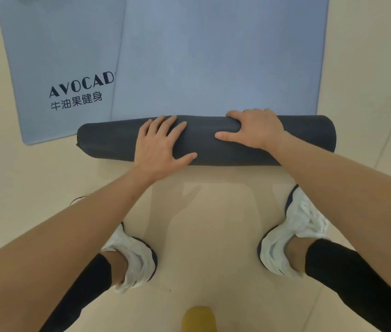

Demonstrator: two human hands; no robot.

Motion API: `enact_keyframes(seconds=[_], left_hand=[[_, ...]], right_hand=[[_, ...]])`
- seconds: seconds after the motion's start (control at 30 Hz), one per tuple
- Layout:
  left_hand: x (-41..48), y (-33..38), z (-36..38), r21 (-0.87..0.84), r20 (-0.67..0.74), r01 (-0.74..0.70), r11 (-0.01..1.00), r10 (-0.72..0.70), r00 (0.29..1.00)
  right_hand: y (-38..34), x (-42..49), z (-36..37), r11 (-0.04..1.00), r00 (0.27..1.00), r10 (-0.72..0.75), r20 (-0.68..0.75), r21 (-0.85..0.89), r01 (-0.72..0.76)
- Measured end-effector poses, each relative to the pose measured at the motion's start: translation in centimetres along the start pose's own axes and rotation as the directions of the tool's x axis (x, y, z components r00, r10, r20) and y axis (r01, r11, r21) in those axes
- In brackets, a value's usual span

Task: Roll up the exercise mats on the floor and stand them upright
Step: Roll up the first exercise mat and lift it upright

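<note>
Rolling step in hand; left hand point(163, 142) lay spread flat on dark grey roll point(108, 142) of pale blue exercise mat point(213, 56); right hand point(254, 129) curled its fingers over the roll's far side; flat length lay beyond both hands; next move likely needed an even forward push.

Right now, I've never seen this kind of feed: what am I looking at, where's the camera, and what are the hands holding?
No machine here: one camera worn on a person's head looks down at their own bare hands. The left hand presses flat on the dark roll, the rolled near end of a blue mat otherwise flat on the floor. The right hand curls its fingers over the roll's far side. A second mat with printed lettering lies flat to the left, partly under the first.
</note>
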State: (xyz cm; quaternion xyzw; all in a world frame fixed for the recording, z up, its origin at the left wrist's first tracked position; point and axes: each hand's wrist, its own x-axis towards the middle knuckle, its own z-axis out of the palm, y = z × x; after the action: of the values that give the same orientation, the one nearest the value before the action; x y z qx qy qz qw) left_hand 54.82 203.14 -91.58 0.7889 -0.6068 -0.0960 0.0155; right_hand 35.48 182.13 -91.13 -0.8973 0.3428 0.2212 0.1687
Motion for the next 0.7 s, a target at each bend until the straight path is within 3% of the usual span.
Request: enact_keyframes(seconds=[0.17, 0.27, 0.37, 0.57, 0.7], left_hand=[[0.4, 1.0, 1.8, 0.115, 0.097, 0.070, 0.991, -0.081, 0.992], [2.2, 0.0, 1.9, 0.099, 0.096, 0.060, 0.993, -0.070, 0.993], [4.4, -1.4, 1.4, 0.057, 0.099, 0.029, 0.998, -0.035, 0.994], [8.4, -2.7, -0.2, -0.035, 0.186, 0.026, 0.999, -0.019, 0.982], [11.3, -3.4, -1.0, -0.061, 0.321, 0.059, 0.996, -0.036, 0.946]], right_hand=[[0.4, 2.0, -1.0, 0.997, 0.993, 0.048, 0.106, 0.051, -0.053], [-0.4, 1.5, -0.3, 0.996, 0.983, 0.081, -0.163, -0.034, -0.087], [-1.5, -0.8, 2.0, 0.995, 0.898, -0.096, -0.429, -0.069, 0.074], [-0.9, -1.3, 3.3, 0.959, 0.919, -0.171, -0.355, -0.274, 0.072], [0.2, 0.0, 2.5, 0.947, 0.933, -0.191, -0.304, -0.308, 0.093]])
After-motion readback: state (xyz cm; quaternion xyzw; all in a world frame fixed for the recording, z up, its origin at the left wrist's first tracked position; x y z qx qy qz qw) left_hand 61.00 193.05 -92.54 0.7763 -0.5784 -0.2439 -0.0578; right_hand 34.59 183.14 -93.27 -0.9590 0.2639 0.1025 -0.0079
